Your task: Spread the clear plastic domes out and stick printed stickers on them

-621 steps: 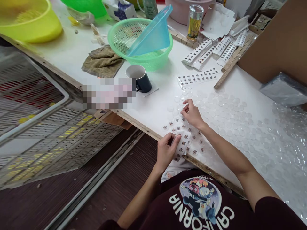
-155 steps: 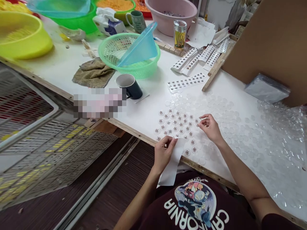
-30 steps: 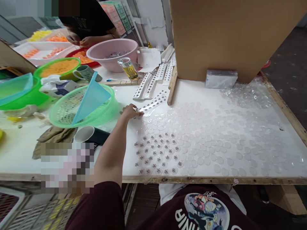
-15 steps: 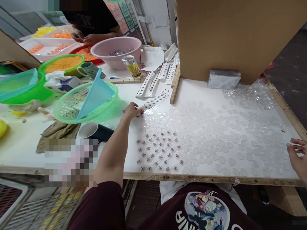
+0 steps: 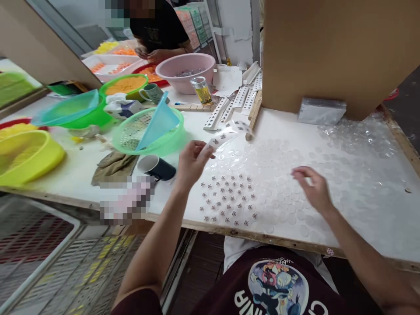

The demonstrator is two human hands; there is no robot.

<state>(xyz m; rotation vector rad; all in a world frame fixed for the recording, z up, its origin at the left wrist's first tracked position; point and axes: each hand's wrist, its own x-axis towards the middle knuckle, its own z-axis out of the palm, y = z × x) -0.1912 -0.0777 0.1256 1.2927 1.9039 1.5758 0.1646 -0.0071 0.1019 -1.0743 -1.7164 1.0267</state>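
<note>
My left hand (image 5: 193, 162) pinches the near end of a strip of stickers (image 5: 223, 136), which is white with small dark printed figures and rises off the table toward the back. Over the clear discs hovers my right hand (image 5: 313, 188), its thumb and fingers curved and a little apart, with nothing visible between them. Below the strip, several clear discs with printed figures (image 5: 229, 191) lie grouped near the table's front edge. Many plain clear discs (image 5: 295, 203) are spread to the right of them.
Left of my arm stand a dark mug (image 5: 160, 168), a green basket (image 5: 177, 138) holding a blue sieve-like piece, and a brown cloth (image 5: 114, 166). More sticker sheets (image 5: 241, 98) lie by a wooden strip (image 5: 254, 120). A cardboard panel (image 5: 328, 52) stands behind. Across the table, a person works near a pink basin (image 5: 187, 65).
My left hand has lifted the sticker strip off the table and drawn it nearer. My right hand has come in from the far right to above the discs. The view has shifted left.
</note>
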